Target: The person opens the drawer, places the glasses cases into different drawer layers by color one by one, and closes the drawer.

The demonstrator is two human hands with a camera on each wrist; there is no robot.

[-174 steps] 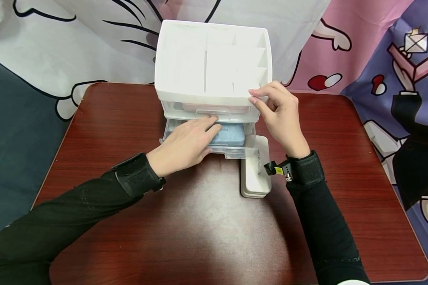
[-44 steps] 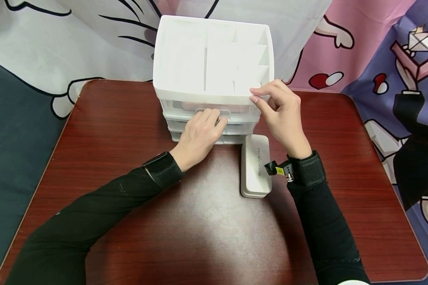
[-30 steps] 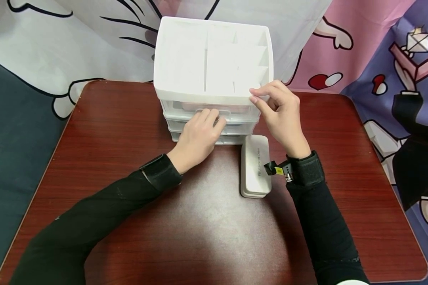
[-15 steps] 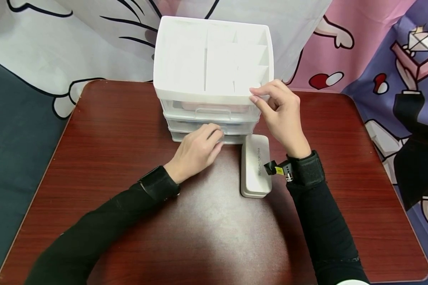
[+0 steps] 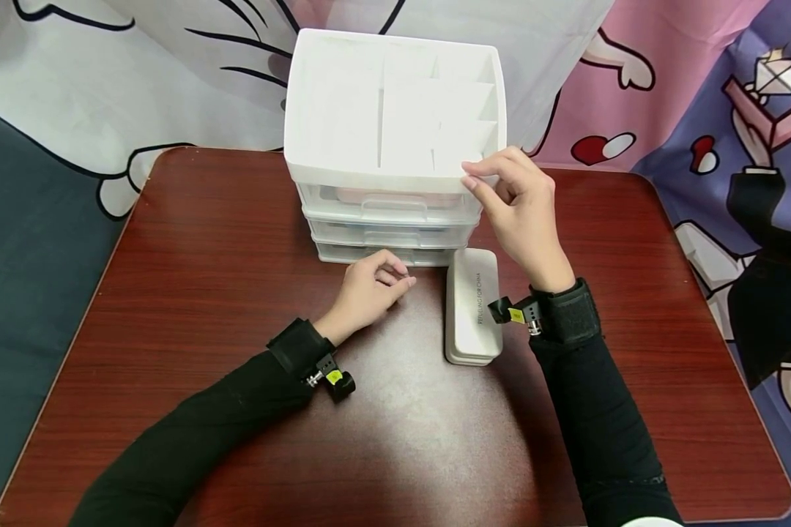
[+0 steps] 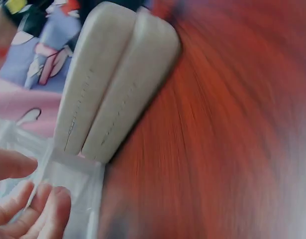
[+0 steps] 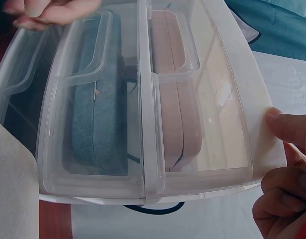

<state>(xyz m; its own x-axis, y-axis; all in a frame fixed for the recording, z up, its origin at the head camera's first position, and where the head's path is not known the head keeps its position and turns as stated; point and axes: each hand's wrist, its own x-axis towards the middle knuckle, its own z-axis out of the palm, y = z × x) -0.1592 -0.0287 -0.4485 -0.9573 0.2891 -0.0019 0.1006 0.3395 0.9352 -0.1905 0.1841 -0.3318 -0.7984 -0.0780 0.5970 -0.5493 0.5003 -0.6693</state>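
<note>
A white drawer unit (image 5: 343, 110) with a compartmented top and three clear drawers stands at the back of the table. My right hand (image 5: 519, 216) pinches its front right corner, thumb and index finger at the top rim. All three drawers are pushed in. Just in front of the bottom drawer (image 5: 343, 254), my left hand (image 5: 369, 289) has loosely curled fingers with nothing in them. Through the clear fronts in the right wrist view, a blue case (image 7: 95, 134) shows in the middle drawer and a pink case (image 7: 180, 119) in the top one.
A long cream case (image 5: 472, 315) with lettering lies in front of the unit's right side, between the hands; the left wrist view shows a groove along it. The reddish-brown table (image 5: 270, 439) has rounded corners. Printed cloth (image 5: 633, 88) hangs behind.
The middle drawer, earlier pulled out with the blue case showing, is now pushed in. My left hand has dropped from the drawer handles toward me. My right hand keeps its place at the corner.
</note>
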